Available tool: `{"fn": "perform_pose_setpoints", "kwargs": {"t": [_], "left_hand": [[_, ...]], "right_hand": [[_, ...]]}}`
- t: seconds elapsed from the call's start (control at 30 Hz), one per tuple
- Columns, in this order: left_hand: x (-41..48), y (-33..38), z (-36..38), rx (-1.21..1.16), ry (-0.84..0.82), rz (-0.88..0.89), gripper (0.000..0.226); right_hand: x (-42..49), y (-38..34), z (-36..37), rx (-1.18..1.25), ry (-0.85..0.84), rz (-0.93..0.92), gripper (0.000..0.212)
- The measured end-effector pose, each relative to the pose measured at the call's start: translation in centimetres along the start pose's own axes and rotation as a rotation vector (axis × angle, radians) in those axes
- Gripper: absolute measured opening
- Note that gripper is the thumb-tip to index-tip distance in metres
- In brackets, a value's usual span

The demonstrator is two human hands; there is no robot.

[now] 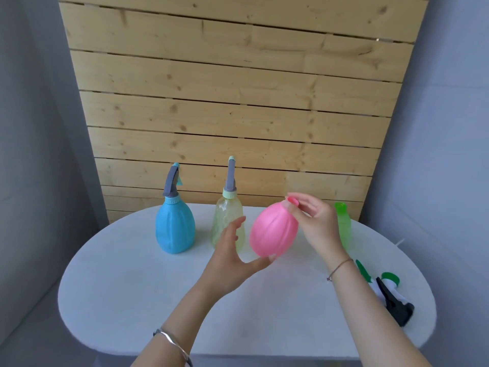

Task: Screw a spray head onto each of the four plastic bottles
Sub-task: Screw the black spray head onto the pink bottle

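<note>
Item in hand: pink bottle [274, 230], ribbed, egg-shaped, opaque, neck bare, tilted clear of the surface [158, 300] between your hands. Your right hand [315, 223] pinches its neck; your left hand [232, 258] is spread, thumb touching the base. Beyond your left hand: blue bottle [174, 226] and clear yellow bottle [227, 221], each fitted with a grey spray head [172, 182]. Behind your right hand: green bottle [344, 223], uncapped. Step, as judged: third bottle of four. The next move likely calls for a loose spray head [391, 295] from beside your right forearm, set square on the threads.
</note>
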State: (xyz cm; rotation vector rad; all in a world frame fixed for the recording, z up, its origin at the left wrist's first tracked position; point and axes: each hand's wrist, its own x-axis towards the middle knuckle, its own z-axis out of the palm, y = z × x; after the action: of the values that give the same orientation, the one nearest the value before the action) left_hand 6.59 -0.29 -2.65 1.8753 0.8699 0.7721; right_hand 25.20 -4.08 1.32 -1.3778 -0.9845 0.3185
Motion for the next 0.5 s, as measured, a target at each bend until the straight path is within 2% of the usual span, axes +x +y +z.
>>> {"fn": "perform_pose_setpoints", "kwargs": {"t": [0.07,0.17,0.27,0.4,0.5], "left_hand": [[-0.2,0.4,1.0,-0.021,-0.039,0.055,0.107],[-0.8,1.1,2.5,-0.142,-0.061,0.073,0.098],[-1.4,1.3,3.7,-0.151,-0.108,0.103,0.091],[-2.1,1.2,4.3,-0.085,-0.166,0.096,0.092],[-2.4,1.2,4.3,-0.096,-0.176,0.072,0.091]], "right_hand": [[-0.7,-1.3,-1.1,0.083,-0.015,0.038,0.014],[-2.5,-2.1,-2.8,0.148,-0.042,0.114,0.012],[-4.2,-2.0,-4.7,0.145,-0.084,0.187,0.018],[-5.1,-1.6,-8.9,0.008,-0.169,0.252,0.029],[-5.6,-0.2,-13.0,-0.203,-0.105,0.309,0.037]]}}
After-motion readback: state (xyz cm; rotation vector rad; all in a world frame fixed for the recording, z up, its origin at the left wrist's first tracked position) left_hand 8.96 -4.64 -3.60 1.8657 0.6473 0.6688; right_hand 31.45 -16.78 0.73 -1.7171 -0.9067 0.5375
